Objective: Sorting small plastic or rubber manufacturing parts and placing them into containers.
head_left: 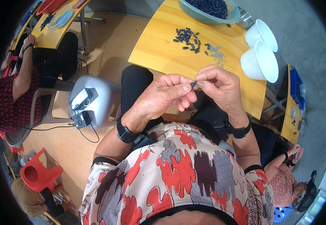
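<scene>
Mid-frame: left hand and right hand pinch one small dark part; a slipped fingertip likely drops it lapward.

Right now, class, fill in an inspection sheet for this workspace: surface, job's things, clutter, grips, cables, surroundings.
Surface: wooden table, light yellow, mostly bare near the person.
Job's things: small dark part pinched between both hands; dark parts and small grey pieces loose on the table; bowl of dark parts at the far edge.
Clutter: two white cups lying on their sides.
Grips: left hand and right hand meet at the fingertips, above the lap.
Cables: black cable from a device on a grey stool.
Surroundings: other people seated at nearby tables; red stool on the floor.
</scene>
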The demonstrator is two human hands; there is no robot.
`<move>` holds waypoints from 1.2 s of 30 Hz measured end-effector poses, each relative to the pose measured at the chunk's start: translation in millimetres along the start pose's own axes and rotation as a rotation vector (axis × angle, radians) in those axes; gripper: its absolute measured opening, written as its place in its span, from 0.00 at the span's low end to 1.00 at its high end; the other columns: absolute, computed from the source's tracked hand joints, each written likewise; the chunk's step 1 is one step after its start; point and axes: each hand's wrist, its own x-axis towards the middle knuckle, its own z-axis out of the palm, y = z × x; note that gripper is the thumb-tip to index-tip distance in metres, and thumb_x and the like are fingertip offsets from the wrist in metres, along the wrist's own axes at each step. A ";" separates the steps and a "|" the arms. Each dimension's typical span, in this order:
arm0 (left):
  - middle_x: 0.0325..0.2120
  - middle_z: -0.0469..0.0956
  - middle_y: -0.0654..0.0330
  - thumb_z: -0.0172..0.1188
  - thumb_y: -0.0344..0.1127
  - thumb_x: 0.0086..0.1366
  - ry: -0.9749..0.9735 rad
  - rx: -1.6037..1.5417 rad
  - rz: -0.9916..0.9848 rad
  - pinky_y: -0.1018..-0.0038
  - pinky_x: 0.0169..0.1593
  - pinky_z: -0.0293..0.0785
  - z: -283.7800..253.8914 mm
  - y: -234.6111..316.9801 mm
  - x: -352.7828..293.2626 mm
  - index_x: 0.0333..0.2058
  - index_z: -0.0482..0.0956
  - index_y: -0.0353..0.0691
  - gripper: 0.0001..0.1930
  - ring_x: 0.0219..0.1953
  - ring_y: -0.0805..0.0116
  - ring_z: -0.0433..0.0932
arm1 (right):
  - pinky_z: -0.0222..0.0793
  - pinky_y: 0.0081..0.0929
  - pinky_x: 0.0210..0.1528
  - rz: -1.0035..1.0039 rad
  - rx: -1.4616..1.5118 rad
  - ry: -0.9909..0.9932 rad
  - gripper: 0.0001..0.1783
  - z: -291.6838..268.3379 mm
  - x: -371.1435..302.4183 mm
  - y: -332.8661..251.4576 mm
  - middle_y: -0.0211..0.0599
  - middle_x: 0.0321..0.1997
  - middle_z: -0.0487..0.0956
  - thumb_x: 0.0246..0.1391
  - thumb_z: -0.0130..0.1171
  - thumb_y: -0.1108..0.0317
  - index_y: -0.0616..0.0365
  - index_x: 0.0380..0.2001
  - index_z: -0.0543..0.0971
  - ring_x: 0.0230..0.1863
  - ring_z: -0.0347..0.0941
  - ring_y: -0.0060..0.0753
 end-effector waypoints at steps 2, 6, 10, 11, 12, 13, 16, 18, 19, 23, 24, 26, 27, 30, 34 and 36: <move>0.26 0.78 0.59 0.51 0.33 0.65 0.003 0.011 0.007 0.85 0.27 0.73 -0.1 -0.2 -0.8 0.39 0.75 0.33 0.10 0.23 0.79 0.75 | 0.71 0.17 0.34 0.010 0.028 0.002 0.07 1.1 -0.2 1.0 0.34 0.30 0.77 0.45 0.57 0.82 0.63 0.30 0.78 0.32 0.74 0.21; 0.26 0.78 0.59 0.50 0.33 0.65 0.009 0.017 0.031 0.83 0.28 0.74 3.9 -1.1 -2.0 0.40 0.75 0.32 0.11 0.23 0.79 0.75 | 0.71 0.17 0.35 -0.002 0.055 0.047 0.07 5.8 -4.0 0.9 0.35 0.33 0.76 0.46 0.56 0.83 0.64 0.31 0.78 0.33 0.74 0.21; 0.28 0.78 0.58 0.51 0.36 0.66 0.045 0.024 0.099 0.81 0.30 0.74 7.7 -4.6 -2.6 0.41 0.74 0.32 0.13 0.25 0.77 0.76 | 0.71 0.16 0.36 -0.004 0.112 0.144 0.07 20.8 -9.4 2.4 0.35 0.34 0.75 0.47 0.55 0.82 0.64 0.32 0.77 0.33 0.74 0.21; 0.28 0.78 0.58 0.51 0.36 0.66 0.044 0.024 0.100 0.81 0.30 0.74 7.4 -4.7 -2.0 0.41 0.74 0.32 0.13 0.25 0.77 0.76 | 0.71 0.17 0.36 -0.006 0.105 0.209 0.07 25.2 -11.4 3.4 0.36 0.35 0.75 0.48 0.55 0.82 0.65 0.33 0.76 0.33 0.73 0.21; 0.29 0.78 0.58 0.50 0.36 0.66 0.037 0.031 0.097 0.80 0.32 0.75 7.0 -4.7 -1.3 0.42 0.73 0.32 0.13 0.27 0.75 0.76 | 0.70 0.17 0.35 -0.008 0.098 0.274 0.08 28.1 -12.5 5.4 0.37 0.35 0.75 0.48 0.55 0.82 0.65 0.34 0.76 0.33 0.73 0.22; 0.29 0.77 0.58 0.50 0.37 0.66 0.030 0.040 0.095 0.79 0.34 0.75 7.1 -4.6 -1.0 0.42 0.73 0.32 0.13 0.29 0.74 0.77 | 0.70 0.17 0.35 -0.008 0.098 0.274 0.08 29.7 -13.2 8.6 0.37 0.35 0.75 0.48 0.55 0.82 0.65 0.34 0.76 0.33 0.73 0.22; 0.32 0.78 0.56 0.51 0.37 0.65 0.042 0.051 0.065 0.77 0.38 0.76 7.4 -3.3 -1.1 0.42 0.73 0.32 0.13 0.33 0.71 0.78 | 0.71 0.18 0.35 -0.147 -0.124 0.312 0.09 32.1 -16.6 16.9 0.38 0.37 0.75 0.47 0.57 0.80 0.65 0.35 0.76 0.33 0.73 0.22; 0.33 0.78 0.56 0.51 0.36 0.65 0.059 0.046 0.065 0.76 0.40 0.76 8.8 -5.6 0.1 0.42 0.73 0.31 0.14 0.34 0.70 0.78 | 0.71 0.19 0.33 -0.222 -0.291 0.296 0.15 33.6 -20.7 17.7 0.40 0.38 0.75 0.42 0.61 0.79 0.63 0.37 0.75 0.32 0.74 0.25; 0.34 0.78 0.55 0.51 0.36 0.65 0.075 0.040 0.065 0.76 0.42 0.76 9.3 -7.0 0.9 0.42 0.74 0.31 0.14 0.36 0.68 0.79 | 0.71 0.19 0.33 -0.222 -0.291 0.297 0.15 33.7 -21.3 17.6 0.40 0.38 0.75 0.42 0.61 0.79 0.63 0.37 0.75 0.32 0.74 0.25; 0.33 0.79 0.57 0.48 0.38 0.67 0.092 -0.010 0.009 0.76 0.40 0.75 12.0 -4.7 0.8 0.40 0.75 0.32 0.14 0.34 0.73 0.77 | 0.72 0.21 0.32 -0.306 -0.434 0.317 0.22 35.8 -23.6 16.2 0.40 0.37 0.75 0.36 0.65 0.78 0.62 0.40 0.73 0.31 0.74 0.28; 0.33 0.79 0.57 0.48 0.38 0.67 0.087 -0.017 -0.006 0.76 0.40 0.75 11.4 -5.1 0.9 0.40 0.75 0.32 0.14 0.34 0.72 0.78 | 0.72 0.21 0.32 -0.307 -0.472 0.326 0.24 36.7 -24.2 15.9 0.40 0.37 0.75 0.35 0.65 0.78 0.61 0.41 0.73 0.31 0.74 0.29; 0.33 0.79 0.56 0.48 0.38 0.67 0.081 -0.024 -0.021 0.75 0.40 0.75 11.7 -4.5 2.3 0.40 0.75 0.31 0.14 0.34 0.71 0.78 | 0.72 0.21 0.32 -0.318 -0.483 0.335 0.24 37.5 -23.6 15.5 0.40 0.36 0.75 0.35 0.65 0.79 0.61 0.41 0.73 0.30 0.74 0.29; 0.33 0.79 0.56 0.48 0.38 0.67 0.084 -0.019 -0.027 0.75 0.40 0.76 12.6 -3.4 2.8 0.39 0.76 0.31 0.14 0.34 0.71 0.78 | 0.72 0.22 0.32 -0.329 -0.493 0.344 0.24 37.4 -23.5 15.4 0.40 0.36 0.75 0.34 0.65 0.79 0.61 0.41 0.73 0.30 0.73 0.29; 0.32 0.79 0.56 0.48 0.37 0.67 0.093 -0.025 -0.029 0.75 0.40 0.76 12.3 -4.3 1.3 0.38 0.76 0.31 0.14 0.33 0.71 0.78 | 0.73 0.22 0.32 -0.328 -0.499 0.345 0.24 38.9 -23.8 14.7 0.39 0.36 0.75 0.34 0.65 0.80 0.61 0.41 0.73 0.30 0.73 0.29; 0.32 0.79 0.56 0.48 0.36 0.66 0.102 -0.058 -0.029 0.75 0.39 0.76 12.6 -6.7 3.5 0.37 0.76 0.31 0.13 0.32 0.72 0.78 | 0.73 0.22 0.32 -0.337 -0.514 0.357 0.24 39.3 -24.2 16.3 0.39 0.35 0.75 0.34 0.64 0.81 0.62 0.41 0.73 0.30 0.73 0.29; 0.31 0.79 0.56 0.49 0.36 0.66 0.105 -0.052 -0.021 0.75 0.39 0.76 12.8 -7.1 4.0 0.36 0.76 0.31 0.13 0.32 0.72 0.78 | 0.73 0.22 0.32 -0.368 -0.533 0.377 0.23 40.7 -23.2 18.2 0.39 0.35 0.75 0.34 0.64 0.81 0.62 0.40 0.74 0.30 0.73 0.29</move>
